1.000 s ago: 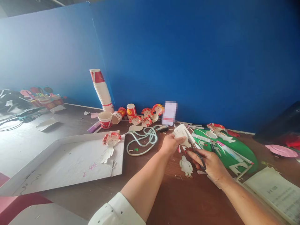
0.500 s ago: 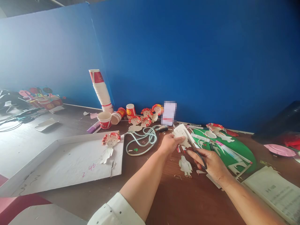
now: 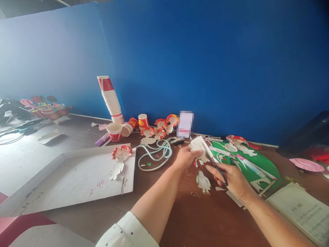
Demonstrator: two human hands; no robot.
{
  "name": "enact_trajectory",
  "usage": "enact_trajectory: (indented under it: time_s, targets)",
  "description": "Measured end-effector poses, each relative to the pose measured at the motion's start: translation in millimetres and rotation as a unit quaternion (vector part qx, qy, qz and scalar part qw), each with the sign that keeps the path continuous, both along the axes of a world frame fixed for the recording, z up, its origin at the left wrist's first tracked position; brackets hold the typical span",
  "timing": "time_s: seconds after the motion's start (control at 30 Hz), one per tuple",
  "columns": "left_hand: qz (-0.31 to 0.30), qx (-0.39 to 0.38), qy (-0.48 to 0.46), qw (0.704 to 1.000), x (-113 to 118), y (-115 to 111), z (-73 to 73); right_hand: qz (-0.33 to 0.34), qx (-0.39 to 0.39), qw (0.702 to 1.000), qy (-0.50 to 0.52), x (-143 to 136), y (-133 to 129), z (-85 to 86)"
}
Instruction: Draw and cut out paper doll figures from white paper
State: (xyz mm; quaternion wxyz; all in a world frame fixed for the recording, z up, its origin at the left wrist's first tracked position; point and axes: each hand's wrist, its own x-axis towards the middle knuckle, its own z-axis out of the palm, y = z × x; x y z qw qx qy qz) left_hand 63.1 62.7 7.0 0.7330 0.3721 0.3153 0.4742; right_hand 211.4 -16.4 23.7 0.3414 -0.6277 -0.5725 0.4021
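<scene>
Head view: my left hand (image 3: pixel 189 157) pinches the white paper (image 3: pixel 198 140) at its one o'clock, seemingly only part cut, my right hand (image 3: pixel 236 183) curls snugly round the scissors (image 3: pixel 210 157), and one cut-out doll (image 3: pixel 204 183) lies at the paper's six o'clock.

Your view blurs the small print on the open pale-paged book (image 3: pixel 302 209), cut off by the right edge, while pixelation hides the face of the upright pale lavender card (image 3: pixel 185 123).
</scene>
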Motion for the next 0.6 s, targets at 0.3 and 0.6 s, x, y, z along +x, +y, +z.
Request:
enact_trajectory:
  time_s: [0.3,0.6]
  targets:
    - [0.0,0.015,0.016,1.0,-0.7,2.9,-3.7,-0.001,-0.005,1.0,-0.001,-2.4,-0.6,7.0]
    - [-0.001,0.015,0.013,1.0,-2.0,1.7,-3.0,0.006,0.005,1.0,-0.002,-0.4,-0.1,3.8]
